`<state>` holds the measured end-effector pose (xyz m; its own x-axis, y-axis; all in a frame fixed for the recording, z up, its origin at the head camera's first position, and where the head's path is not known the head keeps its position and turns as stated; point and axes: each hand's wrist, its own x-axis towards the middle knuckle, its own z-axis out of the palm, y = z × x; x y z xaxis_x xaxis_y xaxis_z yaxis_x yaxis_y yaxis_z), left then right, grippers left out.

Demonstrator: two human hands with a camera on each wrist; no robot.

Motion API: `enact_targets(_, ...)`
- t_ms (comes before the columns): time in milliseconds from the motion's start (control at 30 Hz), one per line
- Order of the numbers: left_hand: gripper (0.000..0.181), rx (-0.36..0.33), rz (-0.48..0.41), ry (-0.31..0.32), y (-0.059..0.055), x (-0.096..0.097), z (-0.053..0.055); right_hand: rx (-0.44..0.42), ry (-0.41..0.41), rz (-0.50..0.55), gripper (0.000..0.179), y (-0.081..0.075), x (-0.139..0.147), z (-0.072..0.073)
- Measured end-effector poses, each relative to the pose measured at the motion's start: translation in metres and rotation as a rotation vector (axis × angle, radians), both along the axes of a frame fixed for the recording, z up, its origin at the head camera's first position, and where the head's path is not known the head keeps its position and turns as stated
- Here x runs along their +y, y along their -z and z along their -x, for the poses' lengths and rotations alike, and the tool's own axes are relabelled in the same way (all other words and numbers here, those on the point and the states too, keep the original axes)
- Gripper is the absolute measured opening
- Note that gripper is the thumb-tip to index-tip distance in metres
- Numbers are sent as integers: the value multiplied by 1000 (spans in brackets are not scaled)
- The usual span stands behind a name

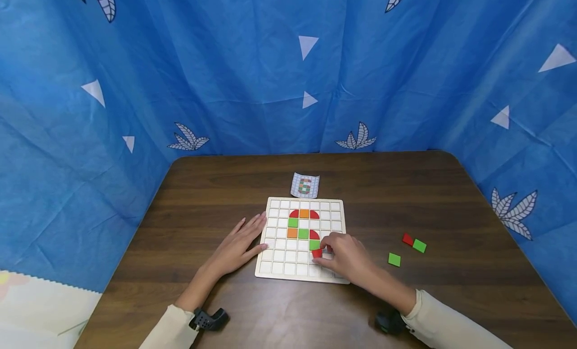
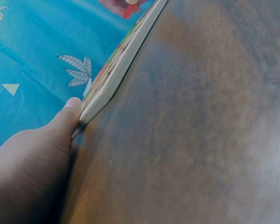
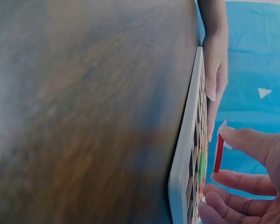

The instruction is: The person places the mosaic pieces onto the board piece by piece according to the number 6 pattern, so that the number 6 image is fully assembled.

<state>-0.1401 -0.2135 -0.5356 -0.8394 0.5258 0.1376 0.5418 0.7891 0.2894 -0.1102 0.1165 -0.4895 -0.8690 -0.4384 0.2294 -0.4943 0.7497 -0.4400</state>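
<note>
A white gridded board [image 1: 279,268] lies on the table, with red, orange and green tiles set in its middle cells. My right hand [image 1: 349,256] pinches a red tile [image 1: 317,253] over the lower right of the board, just below a green tile [image 1: 314,245]. In the right wrist view that red tile [image 3: 219,154] stands on edge between thumb and a finger, apart from the board. My left hand [image 1: 238,245] rests flat at the board's left edge, fingers straight, thumb touching the rim; the left wrist view shows the thumb [image 2: 67,119] against the board's corner.
A small paper card [image 1: 304,185] with a printed coloured grid pattern lies just behind the board. To the right on the table lie a loose red tile [image 1: 407,239] and two green tiles [image 1: 419,246]. A blue curtain [image 1: 270,88] hangs behind the dark wooden table [image 1: 203,189].
</note>
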Motion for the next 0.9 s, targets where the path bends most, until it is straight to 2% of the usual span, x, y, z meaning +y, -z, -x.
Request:
enact_targets(333, 77, -3, -2, 1, 0, 0, 0, -34, 19, -68, 31, 3, -8, 2)
enact_targets(567, 76, -1, -3, 1, 1, 0, 0, -22, 12, -63, 33, 4, -9, 3)
enact_targets(900, 76, -1, -9, 0, 0, 0, 0, -39, -29, -31, 25, 4, -5, 2)
